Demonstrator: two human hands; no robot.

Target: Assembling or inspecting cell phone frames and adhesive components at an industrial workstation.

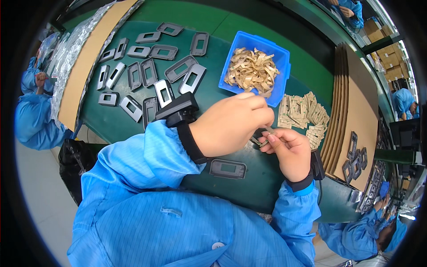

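The person's two hands met above the green desk (258, 189), just in front of the blue bin (262, 43). The right hand (291, 151) had its grip pinched on a small pale strip (255, 141), which stuck out past the fingertips toward the left. The left hand (233, 124) arched over from the other side, its fingers bent down close to the right thumb; its fingertips were partly hidden, so I could not tell whether its grip was clenched on a strip too.

Curled tan strips (251, 71) lay heaped in the bin, while flat strips (296, 111) were spread in rows and loose fans on the desk just to its right. A dark grey frame (215, 167) with a rectangular window lay by itself below the hands, near the person's blue smock (178, 227). Beyond the left forearm, grey and silver frames (199, 69) were scattered over the desk.

Black straps (190, 142) circled both wrists. Cardboard sheets (358, 102) stood layered along the right side, with a few dark frames resting on the nearer part. Co-workers (35, 111) in blue showed at both edges.
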